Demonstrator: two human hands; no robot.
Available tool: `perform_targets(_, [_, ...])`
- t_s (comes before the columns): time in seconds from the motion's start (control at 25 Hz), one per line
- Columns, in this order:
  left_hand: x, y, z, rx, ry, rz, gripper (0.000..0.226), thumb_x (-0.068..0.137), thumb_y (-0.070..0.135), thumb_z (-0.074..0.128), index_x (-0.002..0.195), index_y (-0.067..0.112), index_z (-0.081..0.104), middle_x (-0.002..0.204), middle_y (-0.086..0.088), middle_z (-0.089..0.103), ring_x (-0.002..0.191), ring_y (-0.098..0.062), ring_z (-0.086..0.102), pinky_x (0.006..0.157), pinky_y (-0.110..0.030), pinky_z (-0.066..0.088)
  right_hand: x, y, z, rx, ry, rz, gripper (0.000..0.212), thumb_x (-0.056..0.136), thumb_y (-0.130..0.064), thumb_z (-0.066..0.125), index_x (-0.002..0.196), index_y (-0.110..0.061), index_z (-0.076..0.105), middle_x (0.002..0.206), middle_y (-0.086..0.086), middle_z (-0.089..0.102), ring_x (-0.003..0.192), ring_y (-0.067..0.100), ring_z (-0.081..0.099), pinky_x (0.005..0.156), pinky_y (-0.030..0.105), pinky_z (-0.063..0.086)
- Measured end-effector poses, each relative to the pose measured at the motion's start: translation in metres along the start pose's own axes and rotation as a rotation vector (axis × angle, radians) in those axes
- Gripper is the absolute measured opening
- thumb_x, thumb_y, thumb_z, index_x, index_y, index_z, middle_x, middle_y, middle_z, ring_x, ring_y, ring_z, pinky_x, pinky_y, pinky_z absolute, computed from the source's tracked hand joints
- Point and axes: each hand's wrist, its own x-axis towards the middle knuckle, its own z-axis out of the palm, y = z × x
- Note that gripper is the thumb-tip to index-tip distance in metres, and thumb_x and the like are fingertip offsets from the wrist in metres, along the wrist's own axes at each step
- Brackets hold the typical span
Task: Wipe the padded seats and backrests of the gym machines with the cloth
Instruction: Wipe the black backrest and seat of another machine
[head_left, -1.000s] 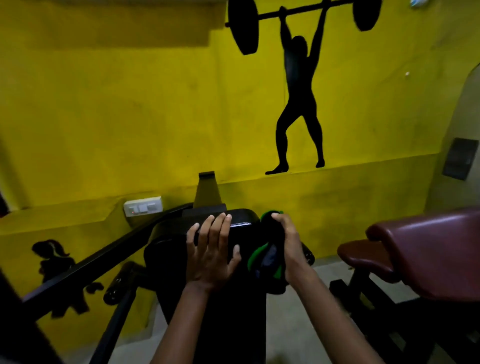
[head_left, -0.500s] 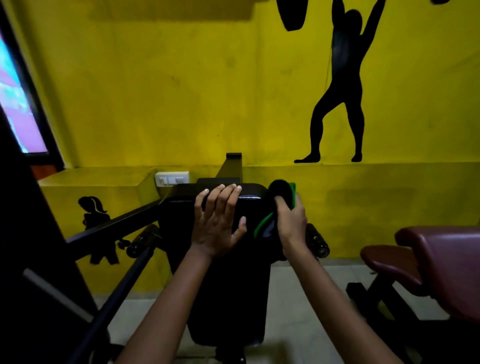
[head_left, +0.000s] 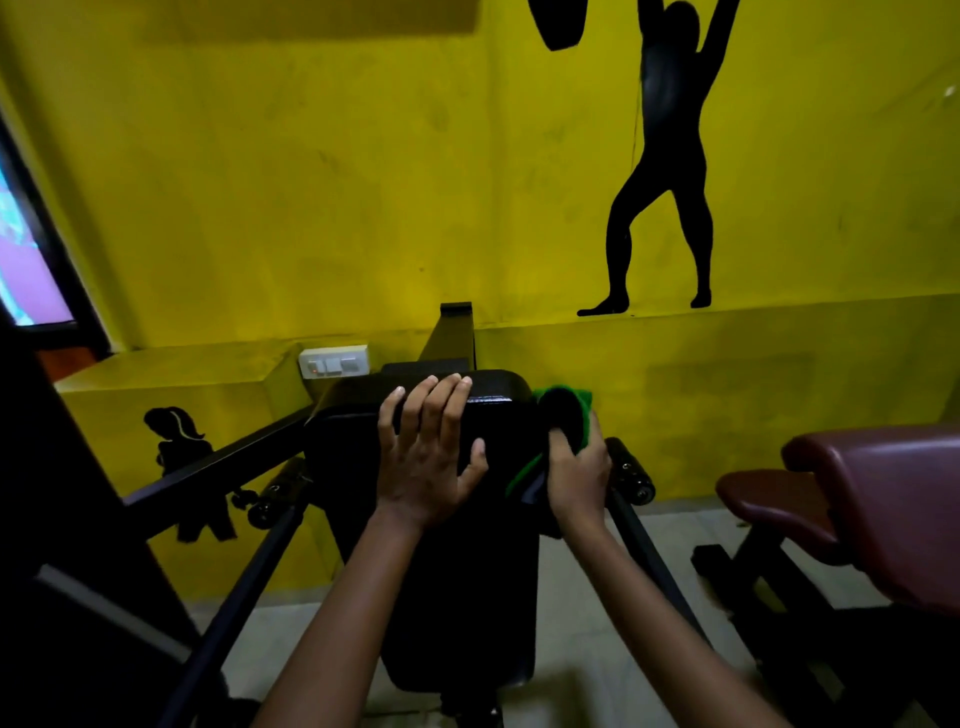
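The person is standing over a black padded backrest (head_left: 447, 545) that is sloping down and away from the yellow wall (head_left: 311, 182). The pad is looking glossy along its top edge, where a thin streak of light is catching the vinyl; lower down it is going dull and dark, and its bottom end is rounding off near the floor (head_left: 587, 597).

The left hand (head_left: 423, 457) is lying flat on the upper part of the pad, fingers straight and slightly spread, the fingertips reaching just over the top edge and the thumb angling out to the right. The right hand (head_left: 576, 475) is working at the pad's right edge, its fingers curling around a bunched cloth (head_left: 563, 415). The cloth is showing bright green at its upper rim and along a fold hanging down below the hand, with a dark, almost black patch in the middle; it is pressing against the top right corner of the backrest.

Black roller pads (head_left: 631, 470) are sticking out on either side behind the backrest. A white switch plate (head_left: 334, 361) is sitting on the wall ledge just behind the pad. A maroon padded bench (head_left: 878, 499) is standing well apart to the right, and a black weightlifter silhouette (head_left: 662, 171) is painted on the wall above.
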Motion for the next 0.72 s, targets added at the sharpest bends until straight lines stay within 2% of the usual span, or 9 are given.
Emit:
perform_targets(0.08, [0.0,0.001,0.0,-0.012,0.002,-0.005,0.06,0.082,0.04,0.042,0.134,0.011,0.039,0.134,-0.005,0.041,0.125,-0.025,0.039,0.11,-0.042,0.018,-0.009,0.027,-0.001,-0.014,-0.041,0.193,0.046,0.095,-0.021,0.052,0.138,-0.007,0.044,0.128,0.012,0.054,0.117,0.026,0.051,0.087,0.025,0.039])
perform_targets(0.16, [-0.001,0.002,0.002,-0.005,0.013,-0.006,0.06,0.082,0.04,0.042,0.134,0.011,0.039,0.134,-0.004,0.041,0.125,-0.025,0.039,0.111,-0.041,0.016,-0.001,0.035,-0.007,-0.054,-0.128,0.382,0.041,0.095,-0.031,0.054,0.129,-0.009,0.053,0.122,0.013,0.058,0.114,0.029,0.054,0.087,0.032,0.042])
perform_targets(0.2, [-0.001,0.002,0.004,-0.002,0.017,-0.006,0.06,0.082,0.04,0.042,0.134,0.011,0.039,0.134,-0.004,0.041,0.125,-0.025,0.039,0.111,-0.041,0.015,0.006,0.029,-0.009,-0.051,-0.144,0.379,0.035,0.094,-0.032,0.055,0.121,-0.011,0.057,0.116,0.012,0.061,0.109,0.028,0.055,0.085,0.033,0.043])
perform_targets(0.28, [-0.001,0.0,0.005,0.008,0.011,-0.006,0.06,0.082,0.041,0.042,0.134,0.011,0.04,0.135,-0.003,0.042,0.126,-0.024,0.039,0.113,-0.039,0.013,0.012,0.011,-0.007,0.036,-0.084,0.219,0.023,0.094,-0.026,0.055,0.114,-0.015,0.059,0.105,0.007,0.06,0.1,0.024,0.056,0.08,0.03,0.041])
perform_targets(0.4, [0.0,-0.002,0.006,0.018,0.014,0.003,0.06,0.084,0.042,0.04,0.137,0.012,0.038,0.139,-0.003,0.04,0.129,-0.024,0.038,0.114,-0.039,0.012,0.003,0.019,0.002,0.059,0.006,0.033,0.03,0.094,-0.014,0.053,0.124,-0.013,0.054,0.109,0.003,0.057,0.102,0.018,0.054,0.08,0.021,0.039])
perform_targets(0.44, [-0.001,-0.002,0.007,0.02,0.016,0.006,0.06,0.086,0.042,0.039,0.138,0.013,0.037,0.141,-0.003,0.039,0.131,-0.024,0.036,0.115,-0.04,0.012,-0.004,0.033,0.003,0.047,0.023,0.057,0.036,0.095,-0.013,0.053,0.131,-0.009,0.051,0.115,0.005,0.057,0.108,0.02,0.054,0.084,0.021,0.039])
perform_targets(0.52, [-0.005,-0.001,0.01,0.055,0.038,0.028,0.059,0.091,0.041,0.035,0.142,0.012,0.031,0.145,-0.004,0.035,0.137,-0.024,0.029,0.116,-0.041,0.01,-0.008,0.06,0.002,0.0,-0.013,0.262,0.04,0.096,-0.023,0.052,0.132,-0.006,0.051,0.12,0.012,0.059,0.112,0.027,0.055,0.084,0.028,0.041])
perform_targets(0.6, [-0.012,0.0,0.015,0.074,0.057,0.052,0.059,0.096,0.041,0.03,0.148,0.013,0.022,0.152,-0.004,0.027,0.145,-0.022,0.016,0.118,-0.042,0.008,0.0,0.073,-0.004,-0.031,-0.093,0.417,0.034,0.095,-0.032,0.054,0.119,-0.008,0.058,0.104,0.011,0.063,0.101,0.029,0.058,0.079,0.031,0.041])
perform_targets(0.72, [-0.021,-0.001,0.02,0.098,0.085,0.064,0.061,0.1,0.041,0.026,0.152,0.012,0.011,0.16,-0.003,0.006,0.147,-0.023,0.007,0.119,-0.045,0.005,0.012,0.061,-0.002,0.065,-0.023,0.203,0.013,0.093,-0.023,0.058,0.105,-0.023,0.059,0.097,0.003,0.062,0.098,0.023,0.057,0.086,0.035,0.045])
